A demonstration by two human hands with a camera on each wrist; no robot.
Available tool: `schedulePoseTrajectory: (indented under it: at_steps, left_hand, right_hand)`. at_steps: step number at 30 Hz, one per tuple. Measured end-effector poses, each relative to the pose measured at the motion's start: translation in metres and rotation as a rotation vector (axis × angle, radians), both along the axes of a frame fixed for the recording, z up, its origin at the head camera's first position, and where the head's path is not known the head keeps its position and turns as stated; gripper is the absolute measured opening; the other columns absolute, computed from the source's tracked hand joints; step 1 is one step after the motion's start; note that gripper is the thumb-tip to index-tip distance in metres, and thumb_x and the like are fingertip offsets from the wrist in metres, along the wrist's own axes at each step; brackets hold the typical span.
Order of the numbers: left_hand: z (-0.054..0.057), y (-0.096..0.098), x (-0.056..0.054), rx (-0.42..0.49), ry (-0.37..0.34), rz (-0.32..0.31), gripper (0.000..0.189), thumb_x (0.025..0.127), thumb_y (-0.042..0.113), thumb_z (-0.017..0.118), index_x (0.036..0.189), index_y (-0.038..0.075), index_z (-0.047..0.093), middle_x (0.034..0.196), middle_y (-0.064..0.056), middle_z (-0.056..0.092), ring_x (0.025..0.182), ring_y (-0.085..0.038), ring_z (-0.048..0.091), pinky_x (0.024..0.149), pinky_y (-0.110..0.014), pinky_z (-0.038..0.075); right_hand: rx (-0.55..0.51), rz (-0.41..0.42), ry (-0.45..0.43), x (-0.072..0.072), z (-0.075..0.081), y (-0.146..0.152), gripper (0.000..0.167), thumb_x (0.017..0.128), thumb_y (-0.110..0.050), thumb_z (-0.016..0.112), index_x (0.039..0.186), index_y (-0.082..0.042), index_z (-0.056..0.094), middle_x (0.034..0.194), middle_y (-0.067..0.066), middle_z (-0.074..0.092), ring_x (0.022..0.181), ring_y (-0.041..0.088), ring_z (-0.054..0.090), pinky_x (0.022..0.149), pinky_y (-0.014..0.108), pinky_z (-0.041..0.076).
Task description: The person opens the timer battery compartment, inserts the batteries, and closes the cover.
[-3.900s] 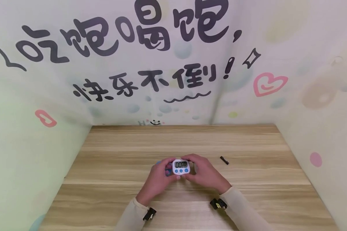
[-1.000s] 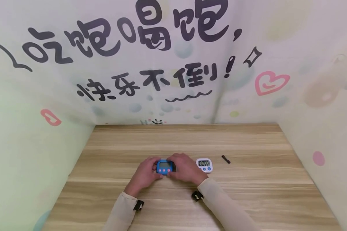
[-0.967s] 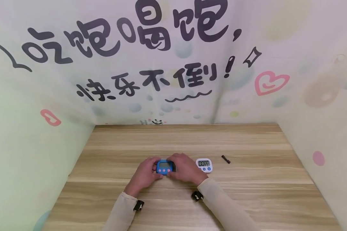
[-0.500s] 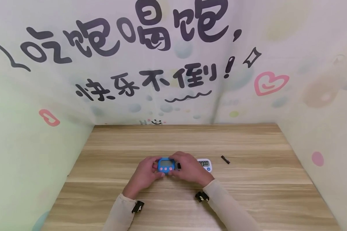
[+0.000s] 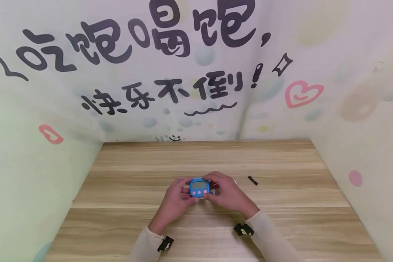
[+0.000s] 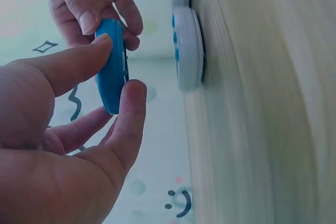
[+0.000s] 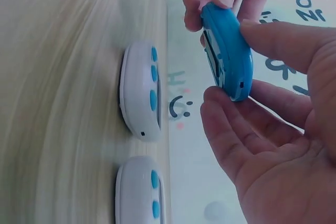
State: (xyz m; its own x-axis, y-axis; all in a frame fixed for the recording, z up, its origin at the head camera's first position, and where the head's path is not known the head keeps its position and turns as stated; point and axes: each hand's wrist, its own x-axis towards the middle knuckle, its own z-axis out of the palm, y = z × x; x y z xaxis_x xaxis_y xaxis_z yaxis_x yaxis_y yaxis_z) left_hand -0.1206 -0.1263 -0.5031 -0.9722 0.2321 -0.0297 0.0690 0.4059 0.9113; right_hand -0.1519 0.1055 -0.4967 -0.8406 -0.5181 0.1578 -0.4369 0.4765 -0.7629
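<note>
1. A slip seems the likeliest mishap: the blue timer (image 5: 199, 185) is held clear of the worktop (image 5: 150, 160) at its smooth, rounded edges, so uneven pressure could tip it loose.
2. A pink button (image 5: 205, 191) could be pressed by accident, as the right thumb is set close by, near its six o'clock.
3. A knock is also possible — if the blue timer were lowered carelessly, the upper white timer (image 7: 137, 103) or the lower white timer (image 7: 134, 198) could be struck; in the right wrist view they are seen at its eight and seven o'clock.
4. By the left hand (image 5: 176, 201), at eight o'clock in the head view, the blue timer is pinched between thumb and curled fingers, parted only by its body.
5. By the right hand (image 5: 230, 194), at three o'clock, the opposite end is pinched likewise.
6. A black pen-like piece (image 5: 253, 180) is left untouched between two and three o'clock, beyond the right hand.
</note>
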Motion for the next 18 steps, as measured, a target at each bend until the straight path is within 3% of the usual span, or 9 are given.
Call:
schedulePoseTrajectory:
  at_steps: [5, 11, 18]
  left_hand:
    - [0.0, 0.005, 0.004, 0.055, -0.02, -0.017, 0.065, 0.091, 0.013, 0.085, 0.149, 0.007, 0.055, 0.138, -0.017, 0.058, 0.109, -0.025, 0.069, 0.088, -0.025, 0.066]
    - [-0.003, 0.004, 0.005, 0.191, -0.086, -0.017, 0.06, 0.092, 0.014, 0.083, 0.146, 0.013, 0.059, 0.136, -0.014, 0.065, 0.111, -0.025, 0.068, 0.085, -0.022, 0.063]
    - [-0.005, 0.002, 0.003, 0.235, -0.109, -0.023, 0.06, 0.092, 0.01, 0.083, 0.146, 0.013, 0.059, 0.131, -0.016, 0.068, 0.109, -0.026, 0.069, 0.087, -0.02, 0.06]
  right_hand:
    - [-0.052, -0.015, -0.039, 0.005, 0.001, 0.009, 0.05, 0.09, -0.015, 0.085, 0.137, -0.008, 0.066, 0.128, 0.003, 0.069, 0.101, 0.016, 0.069, 0.087, 0.04, 0.068]
    - [-0.091, -0.018, -0.107, 0.007, -0.001, 0.013, 0.055, 0.091, -0.015, 0.085, 0.141, -0.008, 0.064, 0.124, 0.003, 0.07, 0.1, 0.015, 0.069, 0.086, 0.041, 0.068]
    - [-0.083, -0.019, -0.159, 0.008, -0.002, 0.013, 0.059, 0.091, -0.017, 0.084, 0.144, -0.007, 0.062, 0.115, 0.002, 0.073, 0.094, 0.013, 0.068, 0.082, 0.027, 0.065]
